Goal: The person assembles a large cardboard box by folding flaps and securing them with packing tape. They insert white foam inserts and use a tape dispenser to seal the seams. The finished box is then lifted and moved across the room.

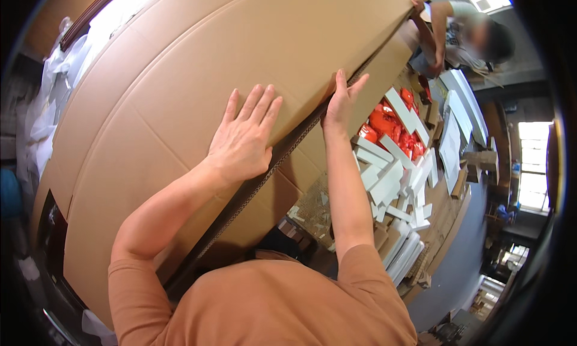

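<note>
A big sheet of brown corrugated cardboard [198,51] with crease lines fills the middle and left, and its raw fluted edge runs diagonally past my hands. My left hand [243,133] lies flat on the sheet with its fingers spread. At the edge, my right hand [340,109] is upright, fingers stretched out and palm against the board; part of its inner side is hidden. Below that edge, more cardboard [303,160] folds downward. Across from me, another person's hand [416,8] touches the far corner of the sheet.
To the right, white foam strips [387,181] and red shiny packets [390,121] lie piled on a wooden surface. White boards [463,109] lean beyond them, near the other person [457,33]. Clear plastic wrapping [51,100] hangs at the far left.
</note>
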Available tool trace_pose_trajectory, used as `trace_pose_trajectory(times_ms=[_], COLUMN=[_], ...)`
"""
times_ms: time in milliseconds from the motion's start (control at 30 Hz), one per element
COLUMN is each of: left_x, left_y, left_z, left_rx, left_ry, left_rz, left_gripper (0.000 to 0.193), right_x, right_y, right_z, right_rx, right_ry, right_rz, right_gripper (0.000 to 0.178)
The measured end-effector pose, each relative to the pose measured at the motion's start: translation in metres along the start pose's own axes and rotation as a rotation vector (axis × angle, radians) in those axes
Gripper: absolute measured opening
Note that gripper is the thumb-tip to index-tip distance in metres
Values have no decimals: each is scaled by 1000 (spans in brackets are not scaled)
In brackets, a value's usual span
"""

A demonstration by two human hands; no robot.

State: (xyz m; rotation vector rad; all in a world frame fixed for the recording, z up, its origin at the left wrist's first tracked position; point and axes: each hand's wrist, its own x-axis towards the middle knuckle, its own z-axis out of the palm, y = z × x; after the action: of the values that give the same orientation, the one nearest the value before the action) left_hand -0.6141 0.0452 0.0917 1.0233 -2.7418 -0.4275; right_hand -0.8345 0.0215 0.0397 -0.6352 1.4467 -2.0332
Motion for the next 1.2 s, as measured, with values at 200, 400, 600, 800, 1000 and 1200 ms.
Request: trace_pose_trajectory(times_ms=[200, 400, 600, 800, 1000, 1200], left_x=[-2, 17, 20, 18, 21, 89], left_y=[-1, 16, 13, 18, 18, 21], left_z=[-3, -6, 6, 7, 6, 23], left_rx=[-57, 26, 44, 7, 24, 71], left_ry=[-51, -54, -25, -3, -18, 74], left_rz=[65, 26, -5, 15, 71, 122], left_gripper=[82, 84, 92, 90, 87, 78], right_x=[3, 9, 21, 40, 54, 63], right_y=[16, 10, -48, 1, 58, 40], right_z=[14, 20, -27, -53, -12, -11], right_rx=[-391, -498, -876, -396, -205, -410], right_ry=[65, 57, 1, 325, 49, -15], right_rz=[-46, -82, -345, -193, -66, -95], right_gripper=[73, 71, 62, 83, 79, 83])
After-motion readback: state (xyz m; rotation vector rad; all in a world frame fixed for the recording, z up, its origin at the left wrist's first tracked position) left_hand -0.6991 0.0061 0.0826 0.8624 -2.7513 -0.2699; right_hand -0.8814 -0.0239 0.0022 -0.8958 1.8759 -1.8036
